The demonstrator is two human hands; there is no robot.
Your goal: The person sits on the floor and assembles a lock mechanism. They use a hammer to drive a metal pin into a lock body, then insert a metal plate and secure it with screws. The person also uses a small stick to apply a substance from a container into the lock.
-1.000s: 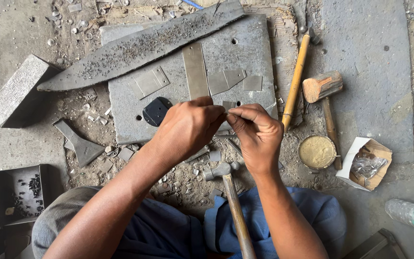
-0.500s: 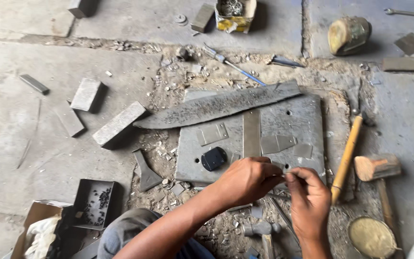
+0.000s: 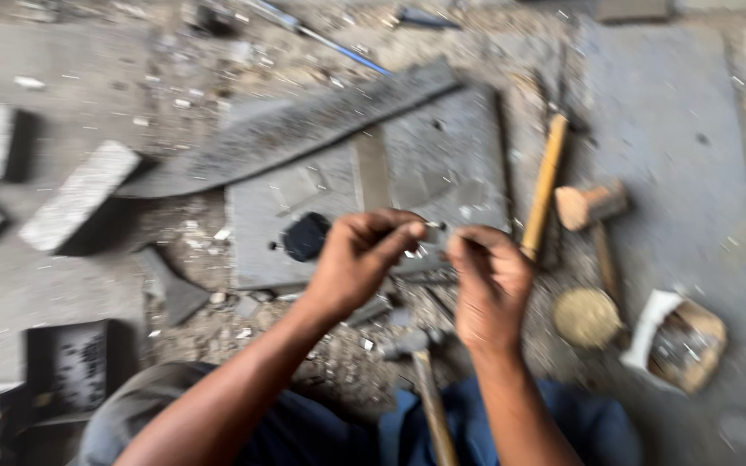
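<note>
We see the frame heavily blurred, so small details are rough. Our left hand [image 3: 360, 259] hovers over the near edge of the grey metal plate [image 3: 442, 164], thumb and fingers pinched nearly closed on a tiny pale piece [image 3: 433, 226] (too small and smeared to tell what it is). Our right hand [image 3: 489, 285] sits just right of it, fingers curled toward that same piece; we cannot tell whether it actually grips anything. On the plate lies a long dark blade [image 3: 287, 129], running diagonally across its far side, and a black round object [image 3: 306, 236] rests at its near left part. Right of the plate lies a wooden handle [image 3: 544, 185], then a mallet [image 3: 591, 207]. Left of the plate sits a grey block [image 3: 79, 197]. Below the plate, a hammer [image 3: 420, 362] lies between our arms.
</note>
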